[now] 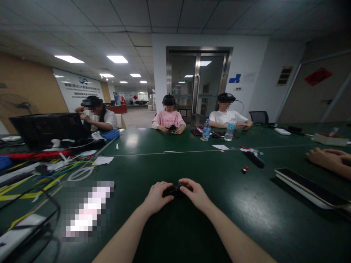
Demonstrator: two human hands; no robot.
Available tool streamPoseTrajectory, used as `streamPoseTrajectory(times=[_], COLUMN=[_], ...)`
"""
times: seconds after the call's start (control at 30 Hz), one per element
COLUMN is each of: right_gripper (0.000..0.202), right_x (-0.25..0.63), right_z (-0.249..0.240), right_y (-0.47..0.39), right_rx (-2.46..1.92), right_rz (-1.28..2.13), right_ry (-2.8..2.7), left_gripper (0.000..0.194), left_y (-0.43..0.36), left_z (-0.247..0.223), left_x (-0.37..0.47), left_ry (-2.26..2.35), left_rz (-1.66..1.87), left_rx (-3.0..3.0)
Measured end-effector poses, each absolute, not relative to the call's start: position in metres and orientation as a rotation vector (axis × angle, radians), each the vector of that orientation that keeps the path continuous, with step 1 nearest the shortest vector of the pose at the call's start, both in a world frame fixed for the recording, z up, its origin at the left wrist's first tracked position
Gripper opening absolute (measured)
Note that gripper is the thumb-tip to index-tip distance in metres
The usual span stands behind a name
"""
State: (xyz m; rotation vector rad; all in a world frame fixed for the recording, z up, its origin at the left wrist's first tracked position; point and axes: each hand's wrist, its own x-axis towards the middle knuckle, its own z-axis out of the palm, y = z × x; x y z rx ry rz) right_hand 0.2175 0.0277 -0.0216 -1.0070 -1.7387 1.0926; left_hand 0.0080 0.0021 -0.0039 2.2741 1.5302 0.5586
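Note:
Just above the dark green table (175,233), or resting on it, is a small black object (173,191) that looks like a device with knobby parts; its kind is too small and dark to tell. My left hand (158,197) closes round its left side, thumb in front and fingers behind. At the object's right end, my right hand (196,194) pinches a small dark part between thumb and forefinger. The fingers hide much of the object, and whether that part is separate from it I cannot tell.
Left lie a pixelated bright item (90,210), cables (80,173) and a black case (52,128). Right are a long black-topped white box (309,188) and another person's hands (327,157). Water bottles (229,130) stand farther back. Three people sit across; one holds a black object (172,128).

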Motion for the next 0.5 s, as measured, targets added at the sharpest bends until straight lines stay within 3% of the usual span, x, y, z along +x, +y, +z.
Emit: streamPoseTrajectory(times=[0.23,0.37,0.5], right_gripper=[0.023,0.026,0.042], right_x=[0.2167,0.2165,0.2205], right_z=[-0.0121,-0.0146,-0.0186], right_y=[0.0165,0.0172,0.0231], right_rx=[-1.096,-1.098,-1.037], right_rz=[0.812,0.835,0.991], right_ry=[-2.145,-2.12,-1.975], left_gripper=[0.042,0.042,0.042], left_y=[0.0026,0.0023,0.0007], left_z=[-0.0041,-0.0039,-0.0021], left_x=[0.0108,0.0102,0.0097], left_ry=[1.545,1.535,1.549], left_rz=[0.548,0.557,0.547], left_rx=[2.288,2.303,2.295])
